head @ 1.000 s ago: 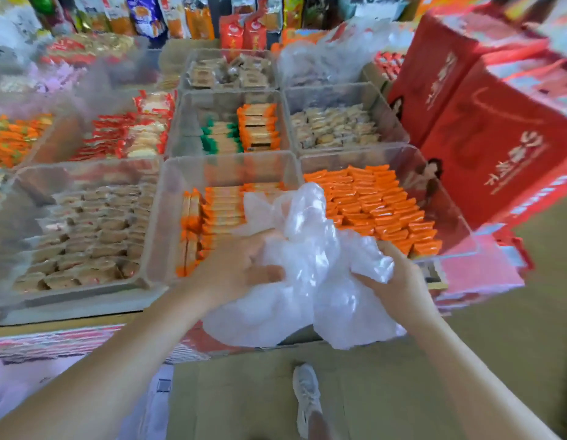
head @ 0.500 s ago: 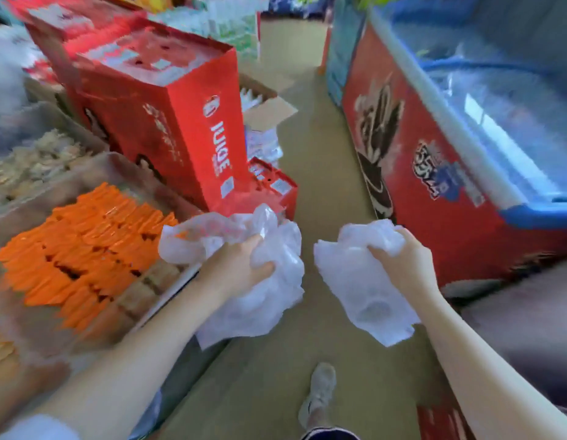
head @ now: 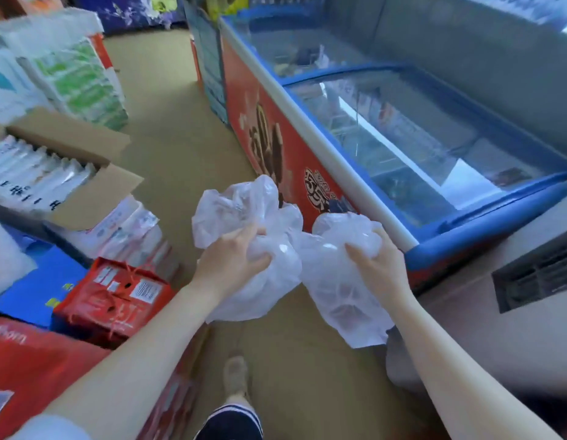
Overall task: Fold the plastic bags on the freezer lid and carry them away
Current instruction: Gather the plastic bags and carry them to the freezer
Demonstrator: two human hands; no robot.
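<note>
Both bundles of plastic bags have come closer together since half a second ago, when a clear gap lay between them, and the view has swung from the orange snack trays toward the freezer. Now the left bundle of bags (head: 244, 239) and the right bundle of bags (head: 345, 281) touch in the middle, held in the air above the floor (head: 167, 90) of the aisle. The left hand (head: 233, 258) grips the crumpled left bundle, fingers curled into the plastic. The right hand (head: 375, 263) clenches the right bundle the same way, and its loose end hangs down below the wrist. Just beside the right bundle stands the freezer (head: 275, 147), red on its side with a blue-framed glass lid (head: 434, 144). On the left of the aisle sit an open cardboard box (head: 85, 173) of white packets, a red gift box (head: 113, 300) with a cord handle, and a blue box (head: 34, 287) next to it. Below the hands, one shoe (head: 236, 374) of the person rests on the floor
</note>
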